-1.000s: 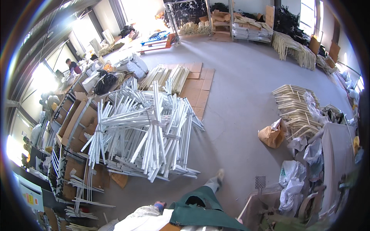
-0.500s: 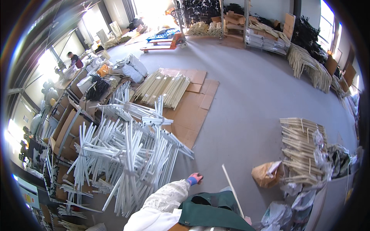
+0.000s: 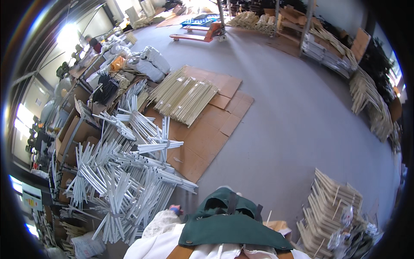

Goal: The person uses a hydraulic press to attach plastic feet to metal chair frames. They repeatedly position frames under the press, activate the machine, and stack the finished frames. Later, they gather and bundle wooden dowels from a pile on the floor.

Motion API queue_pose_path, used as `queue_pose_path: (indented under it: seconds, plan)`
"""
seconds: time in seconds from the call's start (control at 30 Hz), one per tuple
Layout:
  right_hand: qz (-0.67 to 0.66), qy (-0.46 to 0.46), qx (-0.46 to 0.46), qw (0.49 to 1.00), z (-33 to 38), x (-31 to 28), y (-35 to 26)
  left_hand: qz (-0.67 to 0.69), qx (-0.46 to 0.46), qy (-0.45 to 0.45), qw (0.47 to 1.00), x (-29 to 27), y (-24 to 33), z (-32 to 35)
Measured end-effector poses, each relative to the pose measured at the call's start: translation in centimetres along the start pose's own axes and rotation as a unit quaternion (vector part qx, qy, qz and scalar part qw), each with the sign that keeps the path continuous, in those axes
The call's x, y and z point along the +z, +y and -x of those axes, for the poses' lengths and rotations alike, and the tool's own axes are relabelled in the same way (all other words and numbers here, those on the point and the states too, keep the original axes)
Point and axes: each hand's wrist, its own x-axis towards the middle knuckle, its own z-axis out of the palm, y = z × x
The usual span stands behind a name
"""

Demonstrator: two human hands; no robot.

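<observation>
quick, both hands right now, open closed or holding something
Left hand: beside the pile of long white tubes; too small and blurred to tell open or closed.
Right hand: not visible, so its state cannot be told.

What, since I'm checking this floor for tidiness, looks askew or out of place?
The pile of white tubes stands out: its bundles cross at odd angles, with some ends jutting out. It looks odd beside the cream rods, laid roughly parallel on cardboard. I see no obvious spill.
</observation>
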Motion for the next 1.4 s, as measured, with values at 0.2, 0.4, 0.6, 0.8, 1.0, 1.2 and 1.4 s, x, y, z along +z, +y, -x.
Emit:
queue_pose_path:
  seconds: [0.2, 0.4, 0.6, 0.8, 1.0, 1.2, 1.4]
  plan:
    - [-0.262, 0.007, 0.001, 0.965, -9.1, -18.1, -14.9, 0.018, -0.065, -0.005, 0.998, -1.6, 9.7, -2.7]
    - [-0.157, -0.014, 0.028, 0.987, -14.9, -34.5, -30.2, -0.011, 0.099, 0.037, 0.994, -4.0, 16.1, -27.2]
    - [0.09, 0.202, -0.223, 0.949, -20.7, -48.6, -39.8, 0.658, -0.016, 0.033, 0.752, -29.3, 46.2, -37.7]
    - [-0.009, 0.211, -0.367, 0.906, -23.6, -58.1, -52.7, 0.738, 0.022, 0.054, 0.672, -35.6, 52.9, -41.4]
    - [0.029, 0.14, -0.411, 0.9, -29.2, -66.1, -65.8, 0.777, -0.141, 0.161, 0.592, -36.3, 53.8, -46.8]
    - [0.196, 0.086, -0.447, 0.869, -30.2, -70.1, -77.3, 0.82, -0.119, 0.243, 0.505, -40.9, 53.3, -55.5]
    - [0.361, 0.018, -0.434, 0.825, -29.9, -69.3, -88.0, 0.961, -0.067, 0.234, 0.134, -51.7, 48.2, -63.2]
